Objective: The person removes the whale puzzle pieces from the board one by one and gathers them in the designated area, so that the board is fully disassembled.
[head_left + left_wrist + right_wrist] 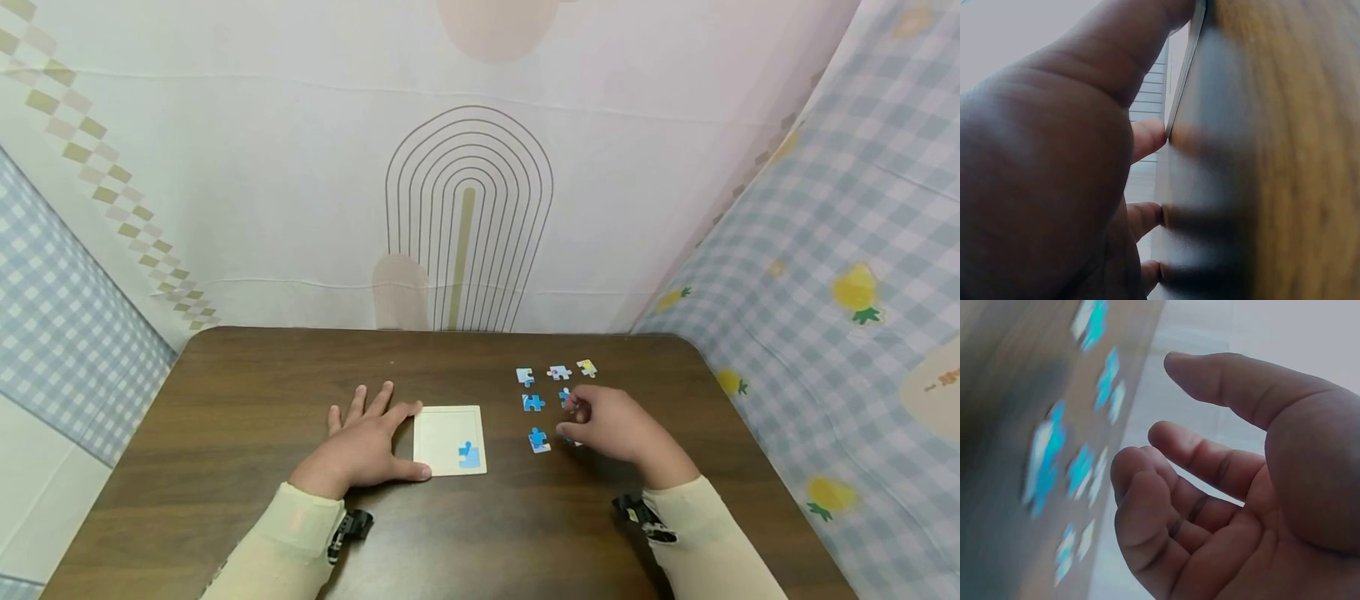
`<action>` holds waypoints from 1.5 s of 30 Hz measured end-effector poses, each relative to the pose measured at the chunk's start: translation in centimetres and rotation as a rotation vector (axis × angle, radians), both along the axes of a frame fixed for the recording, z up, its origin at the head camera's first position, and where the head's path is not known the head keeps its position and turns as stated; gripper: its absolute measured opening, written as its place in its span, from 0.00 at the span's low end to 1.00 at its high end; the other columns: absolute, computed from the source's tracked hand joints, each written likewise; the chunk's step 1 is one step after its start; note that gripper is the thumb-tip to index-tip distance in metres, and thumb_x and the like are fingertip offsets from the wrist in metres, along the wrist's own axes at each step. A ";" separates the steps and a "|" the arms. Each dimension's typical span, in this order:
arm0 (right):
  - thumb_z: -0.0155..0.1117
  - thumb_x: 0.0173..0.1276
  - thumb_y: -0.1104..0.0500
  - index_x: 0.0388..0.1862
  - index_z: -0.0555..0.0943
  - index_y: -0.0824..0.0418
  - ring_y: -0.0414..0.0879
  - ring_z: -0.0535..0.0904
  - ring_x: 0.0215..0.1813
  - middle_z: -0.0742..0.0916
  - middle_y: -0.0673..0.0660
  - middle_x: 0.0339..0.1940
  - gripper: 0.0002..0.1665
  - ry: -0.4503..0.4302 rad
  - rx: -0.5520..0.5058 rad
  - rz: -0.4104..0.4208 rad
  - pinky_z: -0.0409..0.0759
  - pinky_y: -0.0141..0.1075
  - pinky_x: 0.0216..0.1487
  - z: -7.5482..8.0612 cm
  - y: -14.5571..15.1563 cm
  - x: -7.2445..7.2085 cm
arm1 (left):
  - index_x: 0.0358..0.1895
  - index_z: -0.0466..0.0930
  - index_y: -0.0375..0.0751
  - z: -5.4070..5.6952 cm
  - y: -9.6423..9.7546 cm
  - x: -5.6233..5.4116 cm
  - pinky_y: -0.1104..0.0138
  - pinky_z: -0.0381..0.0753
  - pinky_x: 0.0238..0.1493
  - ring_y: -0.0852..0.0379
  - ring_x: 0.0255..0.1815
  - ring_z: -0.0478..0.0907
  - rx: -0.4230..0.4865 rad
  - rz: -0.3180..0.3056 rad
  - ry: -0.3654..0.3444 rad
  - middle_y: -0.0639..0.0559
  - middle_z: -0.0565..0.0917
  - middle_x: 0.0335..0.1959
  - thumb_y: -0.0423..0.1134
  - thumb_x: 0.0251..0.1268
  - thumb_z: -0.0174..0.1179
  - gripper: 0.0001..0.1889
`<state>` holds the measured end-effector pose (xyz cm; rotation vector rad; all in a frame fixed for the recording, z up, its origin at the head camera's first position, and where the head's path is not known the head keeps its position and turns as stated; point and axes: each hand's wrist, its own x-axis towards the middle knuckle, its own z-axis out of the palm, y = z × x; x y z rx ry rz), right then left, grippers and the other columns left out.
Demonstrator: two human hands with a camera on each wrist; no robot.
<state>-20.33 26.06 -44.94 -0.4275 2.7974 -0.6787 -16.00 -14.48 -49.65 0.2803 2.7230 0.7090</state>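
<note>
A square cream puzzle tray [442,425] lies flat on the table, with one light-blue puzzle piece [470,458] in its lower right corner. My left hand [367,446] rests beside it, fingers spread, thumb and index finger at the tray's left edge. In the left wrist view, the tray's thin edge [1184,81] shows near the fingertips. To the right, my right hand [615,422] hovers over loose puzzle pieces, partly covering a blue-and-white piece [564,394]. The right wrist view shows its fingers loosely bent, thumb apart, holding nothing. Left of that hand lies a blue piece [538,439].
Behind lie a pale piece [525,377], a lilac-white piece [559,372] and a yellowish piece [587,367], with another blue piece [532,403] in front. The brown wooden table [480,533] ends at a white patterned cloth [300,208]; checked cloth [787,308] hangs at the right.
</note>
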 end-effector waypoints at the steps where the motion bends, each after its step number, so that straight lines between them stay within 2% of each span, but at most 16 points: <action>1: 0.82 0.73 0.50 0.48 0.86 0.57 0.42 0.78 0.34 0.85 0.49 0.35 0.16 0.008 -0.008 0.019 0.78 0.40 0.41 0.2 -0.7 0.1 | 0.89 0.66 0.66 0.0 0.0 0.0 0.15 0.32 0.81 0.22 0.94 0.32 -0.001 0.000 0.001 0.38 0.45 0.96 0.77 0.54 0.79 0.59; 9: 0.83 0.70 0.53 0.52 0.90 0.60 0.45 0.85 0.44 0.91 0.52 0.43 0.17 0.110 -0.010 0.239 0.85 0.39 0.51 1.1 -6.3 1.6 | 0.89 0.66 0.66 0.2 -0.1 0.1 0.15 0.32 0.81 0.22 0.94 0.32 -0.005 0.001 -0.002 0.38 0.46 0.96 0.78 0.54 0.79 0.59; 16: 0.84 0.69 0.55 0.54 0.92 0.59 0.46 0.85 0.47 0.91 0.51 0.48 0.18 0.105 -0.010 0.361 0.86 0.38 0.50 0.0 -9.9 2.2 | 0.89 0.67 0.65 0.1 0.0 0.0 0.15 0.31 0.81 0.21 0.94 0.33 0.001 0.001 -0.001 0.38 0.46 0.96 0.77 0.53 0.79 0.59; 21: 0.82 0.72 0.54 0.61 0.91 0.58 0.45 0.86 0.54 0.90 0.52 0.57 0.21 0.078 0.047 0.443 0.87 0.39 0.58 -1.0 -11.3 2.2 | 0.89 0.67 0.65 0.0 0.0 0.0 0.15 0.32 0.81 0.21 0.94 0.33 -0.007 0.001 0.001 0.37 0.46 0.96 0.78 0.54 0.79 0.59; 26: 0.81 0.75 0.51 0.66 0.90 0.56 0.40 0.84 0.53 0.89 0.52 0.61 0.25 0.082 0.129 0.450 0.87 0.37 0.58 -1.7 -12.4 2.5 | 0.89 0.66 0.65 0.1 0.0 0.0 0.15 0.32 0.81 0.21 0.94 0.33 -0.006 -0.005 -0.004 0.37 0.46 0.96 0.78 0.54 0.78 0.59; 32: 0.80 0.74 0.50 0.65 0.91 0.55 0.36 0.77 0.41 0.87 0.51 0.52 0.24 0.108 0.199 0.453 0.82 0.31 0.47 -2.0 -13.2 2.6 | 0.89 0.67 0.66 -0.1 0.0 0.0 0.15 0.32 0.81 0.21 0.94 0.33 -0.005 -0.003 0.001 0.37 0.46 0.96 0.79 0.53 0.78 0.59; 39: 0.83 0.72 0.50 0.53 0.94 0.54 0.37 0.76 0.38 0.85 0.48 0.44 0.15 0.136 0.230 0.421 0.82 0.32 0.45 -2.2 -13.9 2.6 | 0.89 0.67 0.66 -0.2 0.0 -0.1 0.15 0.33 0.81 0.21 0.94 0.34 -0.009 -0.002 0.009 0.38 0.47 0.96 0.79 0.53 0.78 0.59; 45: 0.84 0.69 0.53 0.46 0.90 0.53 0.38 0.74 0.37 0.82 0.47 0.41 0.12 0.092 0.190 0.385 0.80 0.33 0.42 -2.1 -14.1 2.3 | 0.89 0.67 0.66 -0.3 0.0 -0.1 0.15 0.33 0.81 0.21 0.94 0.33 -0.007 -0.002 0.011 0.38 0.47 0.96 0.79 0.53 0.78 0.59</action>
